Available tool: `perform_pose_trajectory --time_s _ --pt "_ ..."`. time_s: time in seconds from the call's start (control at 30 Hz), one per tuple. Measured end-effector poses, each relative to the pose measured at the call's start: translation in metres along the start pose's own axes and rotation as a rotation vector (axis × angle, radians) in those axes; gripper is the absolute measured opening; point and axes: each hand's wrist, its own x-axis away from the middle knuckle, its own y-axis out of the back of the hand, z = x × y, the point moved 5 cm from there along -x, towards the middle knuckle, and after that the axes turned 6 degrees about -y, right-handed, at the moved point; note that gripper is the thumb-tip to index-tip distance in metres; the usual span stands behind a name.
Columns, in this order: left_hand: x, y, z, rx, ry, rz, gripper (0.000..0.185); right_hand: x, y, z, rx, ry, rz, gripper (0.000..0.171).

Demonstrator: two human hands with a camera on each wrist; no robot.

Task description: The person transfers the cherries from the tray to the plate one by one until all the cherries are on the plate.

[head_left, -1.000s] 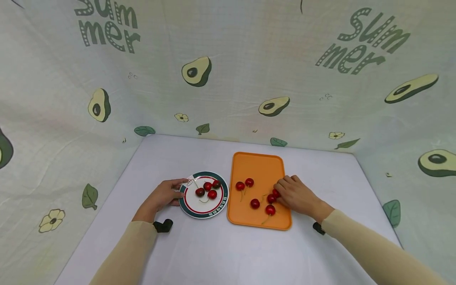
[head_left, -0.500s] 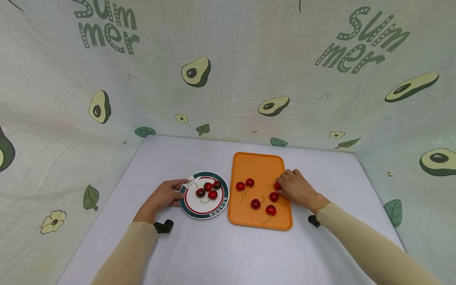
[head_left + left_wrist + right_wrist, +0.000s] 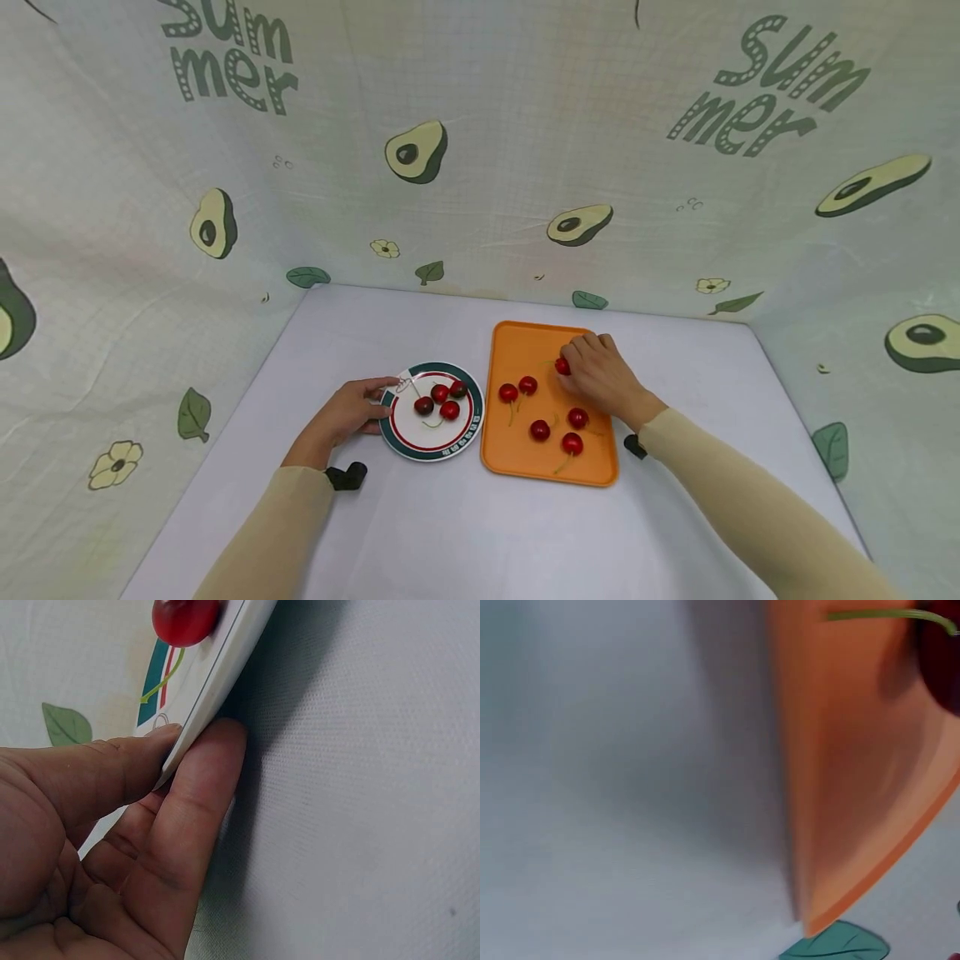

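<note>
My left hand [image 3: 347,415] pinches the left rim of a white plate [image 3: 408,432] banded in green and red. In the left wrist view, the thumb [image 3: 112,776] lies on top of the rim and a finger [image 3: 199,802] lies beneath it. On the plate sit several dark red cherries [image 3: 450,410]. My right hand [image 3: 603,379] is over the right side of an orange tray [image 3: 521,342], with a red cherry [image 3: 562,366] at its fingertips. Several other stemmed cherries [image 3: 572,443] lie on the tray. The right wrist view shows no part of the hand.
Plate and tray stand side by side, nearly touching, on a white table [image 3: 465,533]. Behind and at the sides hangs a cloth [image 3: 495,150] printed with avocados and leaves. Each wrist carries a small black device [image 3: 347,477].
My right hand has moved left and toward the far end of the tray, carrying the cherry away from the ones beside it. The left hand and plate have stayed put.
</note>
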Motion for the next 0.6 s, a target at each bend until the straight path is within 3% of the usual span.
perform_pose_trajectory --time_s 0.23,0.6 --pt "0.000 0.000 0.000 0.013 0.006 0.004 0.058 -0.023 0.006 0.026 -0.017 0.064 -0.053 0.038" --pt "0.001 0.001 0.000 0.019 0.010 -0.002 0.058 -0.053 0.007 0.079 0.019 0.158 -0.022 0.037"
